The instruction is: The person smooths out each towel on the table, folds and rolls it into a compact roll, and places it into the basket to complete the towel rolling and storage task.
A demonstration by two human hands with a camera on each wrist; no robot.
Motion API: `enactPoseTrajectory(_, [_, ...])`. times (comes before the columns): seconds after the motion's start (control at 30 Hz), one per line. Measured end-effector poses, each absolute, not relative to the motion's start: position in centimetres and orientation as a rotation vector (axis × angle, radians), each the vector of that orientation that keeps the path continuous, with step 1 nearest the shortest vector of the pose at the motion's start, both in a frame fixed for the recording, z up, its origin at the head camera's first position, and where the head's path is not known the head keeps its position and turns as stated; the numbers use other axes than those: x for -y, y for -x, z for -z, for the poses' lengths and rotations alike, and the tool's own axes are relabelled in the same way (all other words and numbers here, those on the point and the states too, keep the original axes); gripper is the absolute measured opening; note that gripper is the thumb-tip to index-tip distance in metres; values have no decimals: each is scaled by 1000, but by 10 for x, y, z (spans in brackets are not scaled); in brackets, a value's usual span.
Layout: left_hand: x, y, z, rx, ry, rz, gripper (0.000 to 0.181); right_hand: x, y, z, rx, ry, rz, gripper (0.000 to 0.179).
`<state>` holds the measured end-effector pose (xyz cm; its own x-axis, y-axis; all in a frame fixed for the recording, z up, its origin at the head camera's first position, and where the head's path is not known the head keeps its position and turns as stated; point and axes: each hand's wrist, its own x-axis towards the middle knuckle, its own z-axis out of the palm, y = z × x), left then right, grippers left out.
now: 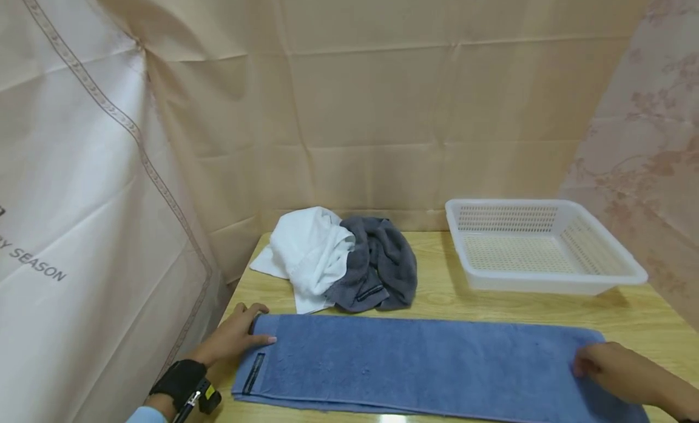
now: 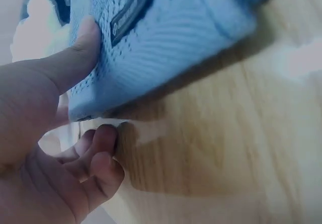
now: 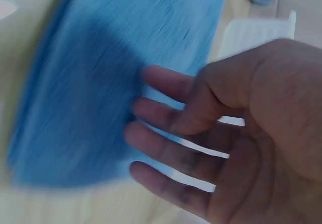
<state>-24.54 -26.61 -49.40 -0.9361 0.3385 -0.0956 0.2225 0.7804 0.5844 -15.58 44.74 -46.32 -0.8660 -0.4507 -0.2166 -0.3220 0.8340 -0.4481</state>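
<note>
A blue towel (image 1: 426,362), folded into a long strip, lies across the front of the table. My left hand (image 1: 235,338) holds its left end, thumb on top near a dark label (image 1: 253,373). In the left wrist view, the towel's edge (image 2: 166,73) sits between the thumb and the partly hidden index finger, while the other fingers of the left hand (image 2: 55,128) curl below it. Over the towel's right end is my right hand (image 1: 617,371). Its loosely bent fingers (image 3: 161,143) are at the towel's surface, with gaps between them; firm contact is unclear.
Behind the towel sit a crumpled white towel (image 1: 311,250) and a dark grey towel (image 1: 382,265), touching each other. A white perforated plastic basket (image 1: 551,280) stands at the back right of the wooden table (image 1: 431,259). Cloth hangings (image 1: 371,107) enclose the back and sides.
</note>
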Motion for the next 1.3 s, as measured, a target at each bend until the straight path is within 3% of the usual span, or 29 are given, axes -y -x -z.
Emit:
enactPoseTrajectory(0.1, [268,249,496,-2795,-471,-880,44,-409,176,457,-2766,583,531,20])
enactPoseTrajectory(0.27, [263,256,484,-2710,-551,-1019,34,-324,203,446,-2860,683,529,19])
enactPoseTrajectory(0.47, [224,253,448,-2408,-589,-1322,24,-214,221,435,-2818,807,857,13])
enactPoseTrajectory(0.53, [204,250,439,-2281,-571,-1440,23,-178,218,432,-2705,812,1020,20])
enactPoseTrajectory(0.7, [159,245,427,-1988,-545,-1676,29,-105,208,430,-2421,791,1242,63])
enactPoseTrajectory(0.73, [153,245,426,-1957,-553,-1702,31,-97,207,430,-2427,799,1253,65])
enactPoseTrajectory(0.8, [145,246,424,-1953,-589,-1724,35,-85,206,430,-2504,847,1263,54])
enactPoseTrajectory(0.93, [134,259,432,-2143,-760,-1585,52,-90,207,423,-2696,815,1307,12])
enactPoseTrajectory(1.1, [129,278,458,-2073,-921,-1386,72,-104,204,395,-2570,728,1478,26])
enactPoseTrajectory(1.3, [121,285,477,-1850,-1027,-1246,42,-126,197,352,-2415,615,1625,33])
